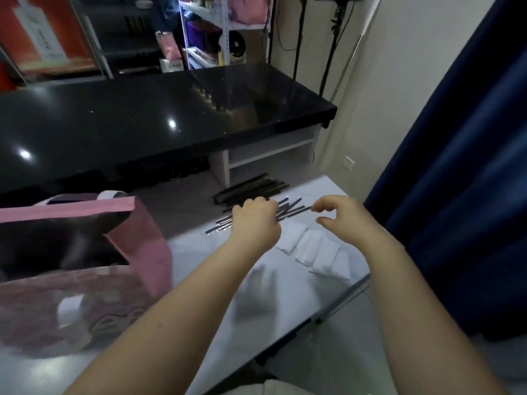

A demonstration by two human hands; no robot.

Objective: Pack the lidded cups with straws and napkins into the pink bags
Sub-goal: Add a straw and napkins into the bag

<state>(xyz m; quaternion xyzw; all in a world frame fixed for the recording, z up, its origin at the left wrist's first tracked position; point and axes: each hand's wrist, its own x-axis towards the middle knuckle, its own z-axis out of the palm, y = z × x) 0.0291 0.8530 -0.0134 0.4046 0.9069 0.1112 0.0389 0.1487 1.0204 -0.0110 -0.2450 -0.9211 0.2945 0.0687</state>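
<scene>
The head camera looks forward and down, close over the white table (313, 303).

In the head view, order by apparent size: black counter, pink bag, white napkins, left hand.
1. black counter
2. pink bag (near the camera, so inflated)
3. white napkins and left hand: too alike to rank

Forearms outstretched — left hand (255, 220) curled round straws (295, 212), right hand (343, 220) half-open, fingers arched.

Glossy black counter (142, 124) beyond white table (194, 246); navy curtain (456, 195) right, metal shelving (228, 29) behind
</scene>
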